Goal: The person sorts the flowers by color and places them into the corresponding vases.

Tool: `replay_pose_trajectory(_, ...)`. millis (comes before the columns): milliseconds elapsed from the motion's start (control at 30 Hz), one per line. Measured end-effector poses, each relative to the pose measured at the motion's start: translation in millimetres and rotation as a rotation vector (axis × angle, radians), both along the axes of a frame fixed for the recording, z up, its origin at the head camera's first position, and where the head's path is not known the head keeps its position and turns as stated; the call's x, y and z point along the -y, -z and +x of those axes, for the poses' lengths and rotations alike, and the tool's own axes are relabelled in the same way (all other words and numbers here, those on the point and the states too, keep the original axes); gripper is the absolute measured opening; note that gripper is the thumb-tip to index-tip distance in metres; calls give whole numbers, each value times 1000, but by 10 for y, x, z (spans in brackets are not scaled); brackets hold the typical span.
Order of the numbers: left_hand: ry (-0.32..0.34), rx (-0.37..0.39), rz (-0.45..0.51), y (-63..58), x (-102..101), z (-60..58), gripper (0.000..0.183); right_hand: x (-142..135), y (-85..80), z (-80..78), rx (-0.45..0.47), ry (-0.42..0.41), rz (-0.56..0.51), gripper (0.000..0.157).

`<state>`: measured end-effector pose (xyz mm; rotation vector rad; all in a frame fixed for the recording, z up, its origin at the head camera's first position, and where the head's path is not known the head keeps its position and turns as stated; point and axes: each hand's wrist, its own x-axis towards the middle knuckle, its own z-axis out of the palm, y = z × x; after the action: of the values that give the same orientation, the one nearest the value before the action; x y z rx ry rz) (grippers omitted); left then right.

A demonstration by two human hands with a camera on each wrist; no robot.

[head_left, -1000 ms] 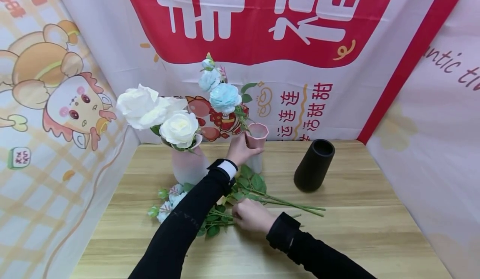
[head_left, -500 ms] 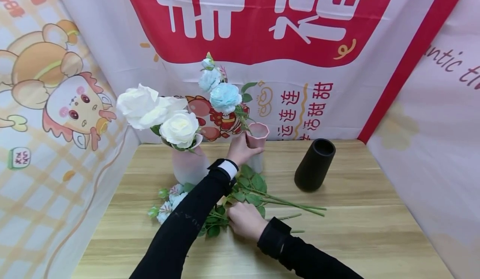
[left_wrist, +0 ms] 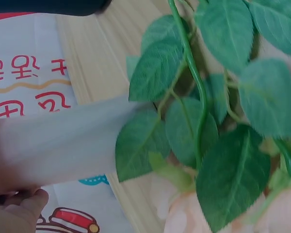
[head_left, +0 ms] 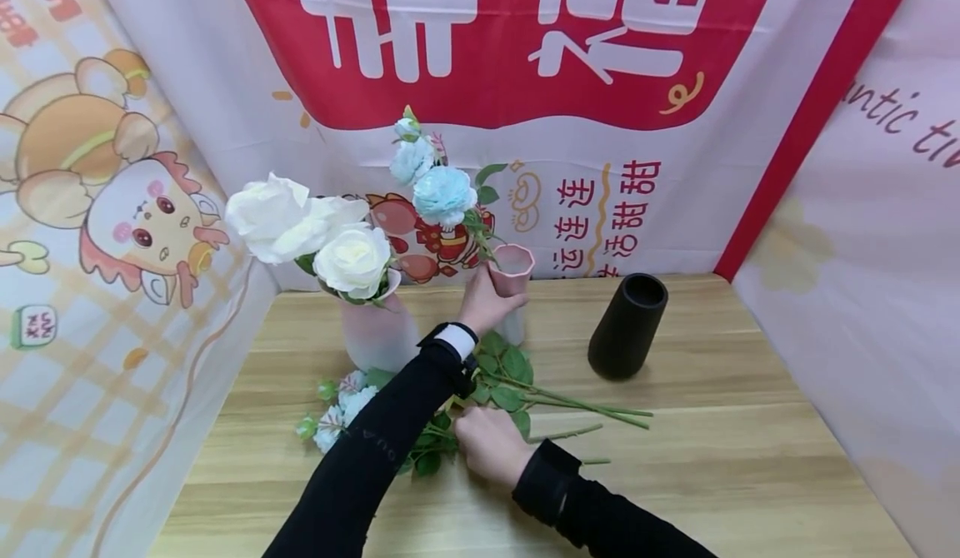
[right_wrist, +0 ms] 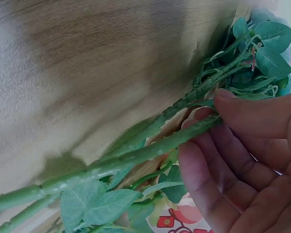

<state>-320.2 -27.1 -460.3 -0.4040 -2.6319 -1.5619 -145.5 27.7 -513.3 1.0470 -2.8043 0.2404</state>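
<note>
In the head view my left hand [head_left: 487, 301] grips a slim pink-and-white vase [head_left: 513, 326] just below its rim. One light-blue artificial flower spray [head_left: 444, 196] stands in that vase, leaning left. Lower down, my right hand [head_left: 491, 443] is at the stems of light-blue flowers [head_left: 339, 415] lying on the table. The right wrist view shows the thumb and fingers pinching a green stem [right_wrist: 131, 159], with a second stem alongside it. Leafy stems [head_left: 592, 410] lie beyond that hand. Green leaves [left_wrist: 233, 174] and pale peach petals [left_wrist: 184, 211] show near the vase in the left wrist view.
A wider pink-and-white vase [head_left: 378, 337] with large white roses [head_left: 352, 260] stands at the left. A black vase [head_left: 628, 329] stands upright at the right of the wooden table [head_left: 720, 425]. Printed cloth [head_left: 630, 108] hangs behind and at both sides.
My right hand has slid slightly left along the stems, toward the flower heads, and then stays there. My left hand keeps its grip on the vase. The head view has shifted a little.
</note>
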Motion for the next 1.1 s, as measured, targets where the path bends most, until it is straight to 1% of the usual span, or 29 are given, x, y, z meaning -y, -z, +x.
replay_pose_trajectory(67, 5, 12, 53, 0, -14, 8, 88, 4, -2, 24, -28, 1, 26, 25)
replay_pose_trajectory(167, 8, -12, 90, 4, -3, -17, 91, 0, -9, 61, -72, -6, 55, 22)
replay_pose_trajectory(300, 11, -68, 56, 30, 56, -89, 88, -32, -19, 106, -113, -26, 98, 18)
replay_pose_trajectory(367, 28, -83, 43, 41, 82, -122, 86, -64, -35, 123, -139, -36, 122, 18)
replay_pose_trajectory(433, 42, -87, 43, 27, 94, -140, 85, -104, -67, 128, -155, -44, 138, 21)
replay_pose_trajectory(500, 56, -84, 45, 5, 95, -160, 86, -156, -113, 111, -164, -58, 136, 28)
replay_pose_trajectory(567, 58, -89, 36, -24, 86, -176, 85, -212, -170, 84, -155, -75, 118, 32)
replay_pose_trajectory(667, 61, -95, 27, -60, 70, -200, 86, -302, -239, 39, -157, -85, 96, 32)
replay_pose_trajectory(800, 71, -105, 24, -62, 48, -219, 88, -437, -286, 21, -174, -47, 92, 31)
replay_pose_trajectory(933, 81, -100, 24, -23, 35, -232, 90, -614, -317, 33, -154, 7, 79, 34)
replay_pose_trajectory(1100, 76, -100, 21, 13, 36, -234, 91, -881, -364, 33, -144, 38, 59, 35)
